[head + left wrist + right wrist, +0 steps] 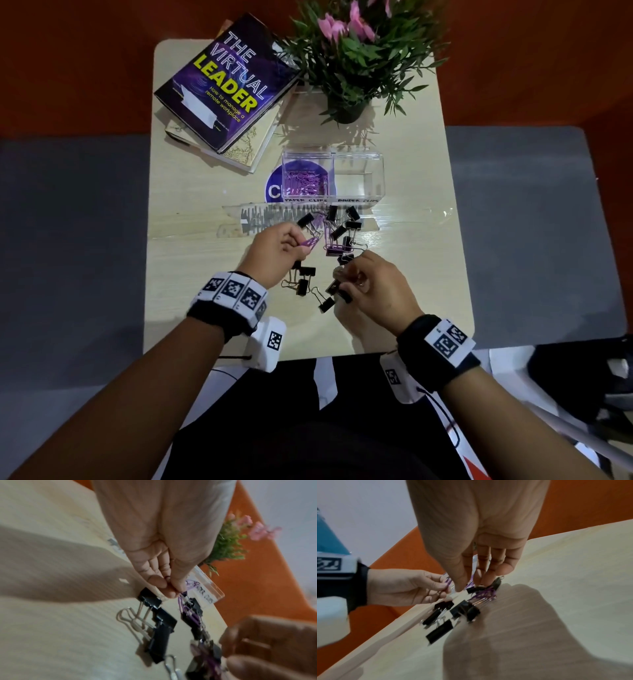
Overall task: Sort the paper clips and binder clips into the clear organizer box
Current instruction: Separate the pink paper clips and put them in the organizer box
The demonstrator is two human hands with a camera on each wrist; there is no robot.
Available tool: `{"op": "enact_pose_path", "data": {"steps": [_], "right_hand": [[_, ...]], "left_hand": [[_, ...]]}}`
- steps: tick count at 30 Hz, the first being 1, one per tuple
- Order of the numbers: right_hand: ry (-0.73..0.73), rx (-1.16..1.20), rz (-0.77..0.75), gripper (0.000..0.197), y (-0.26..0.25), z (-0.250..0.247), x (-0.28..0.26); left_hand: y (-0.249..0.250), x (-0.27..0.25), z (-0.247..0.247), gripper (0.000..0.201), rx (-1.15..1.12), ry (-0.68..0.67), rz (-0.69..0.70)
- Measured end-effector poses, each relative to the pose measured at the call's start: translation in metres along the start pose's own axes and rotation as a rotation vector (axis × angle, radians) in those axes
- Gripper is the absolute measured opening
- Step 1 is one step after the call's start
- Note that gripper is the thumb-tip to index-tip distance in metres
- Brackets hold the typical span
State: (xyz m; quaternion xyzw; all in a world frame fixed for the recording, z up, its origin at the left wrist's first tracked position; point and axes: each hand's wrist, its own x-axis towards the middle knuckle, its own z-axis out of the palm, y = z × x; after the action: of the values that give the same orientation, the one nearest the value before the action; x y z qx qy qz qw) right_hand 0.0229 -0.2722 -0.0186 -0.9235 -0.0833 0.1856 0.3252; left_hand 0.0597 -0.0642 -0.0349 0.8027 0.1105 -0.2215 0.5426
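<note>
The clear organizer box [358, 178] stands mid-table; its left compartment holds purple paper clips [305, 183] and its right compartment shows nothing inside. In front of it lies a mixed pile of black binder clips [346, 226] and purple paper clips. My left hand [303, 245] pinches a few purple paper clips [310, 242] between thumb and fingers [171, 588], just above the pile. My right hand [342, 277] reaches down with curled fingers [481, 580], its thumb and fingertips closing on a black binder clip [471, 589] tangled with purple clips.
More binder clips [303, 277] lie under my left wrist. A clear ruler [267, 216] lies left of the pile. A stack of books [226, 82] sits at the back left and a potted plant [352, 58] at the back. The table's front edge [308, 356] is close to my lap.
</note>
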Motion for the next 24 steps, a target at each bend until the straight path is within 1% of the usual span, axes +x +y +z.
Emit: {"op": "enact_pose_path", "data": {"steps": [1,3,5,9,11,13,14,16,19,21,22,24], "right_hand": [[0.008,-0.033,0.001,0.010,-0.001,0.004,0.000],[0.072,-0.063,0.054,0.008,0.000,0.012,0.002],[0.118,-0.098,0.108,0.009,0.001,0.018,0.005],[0.116,-0.188,0.094,0.006,0.004,0.025,0.010],[0.110,-0.213,0.095,0.009,0.004,0.025,0.011],[0.137,-0.165,0.093,0.010,0.005,0.022,0.010],[0.154,-0.093,0.102,0.009,0.006,0.019,0.009],[0.192,0.155,0.177,0.010,0.009,0.010,0.008],[0.258,0.514,0.273,0.017,0.013,-0.004,0.009],[0.248,0.794,0.324,0.018,0.012,-0.013,0.011],[0.233,0.915,0.355,0.018,0.009,-0.018,0.012],[0.200,1.082,0.399,0.013,0.006,-0.028,0.016]], "left_hand": [[-0.001,-0.001,-0.002,0.017,-0.078,-0.005,-0.006],[-0.001,-0.003,-0.003,0.020,-0.215,-0.028,-0.026],[0.000,-0.004,-0.004,0.028,-0.290,-0.060,-0.049],[0.009,-0.007,0.000,0.038,-0.479,-0.156,-0.152],[0.014,-0.007,0.002,0.043,-0.525,-0.171,-0.219],[0.019,-0.005,0.004,0.043,-0.518,-0.172,-0.257],[0.019,-0.002,0.006,0.039,-0.461,-0.169,-0.258],[0.019,0.004,0.013,0.029,-0.236,-0.148,-0.202],[0.022,0.010,0.027,0.016,0.110,-0.115,-0.024],[0.025,0.013,0.036,0.017,0.332,-0.111,0.089],[0.027,0.014,0.040,0.019,0.413,-0.108,0.128],[0.030,0.015,0.043,0.011,0.463,-0.086,0.159]]}}
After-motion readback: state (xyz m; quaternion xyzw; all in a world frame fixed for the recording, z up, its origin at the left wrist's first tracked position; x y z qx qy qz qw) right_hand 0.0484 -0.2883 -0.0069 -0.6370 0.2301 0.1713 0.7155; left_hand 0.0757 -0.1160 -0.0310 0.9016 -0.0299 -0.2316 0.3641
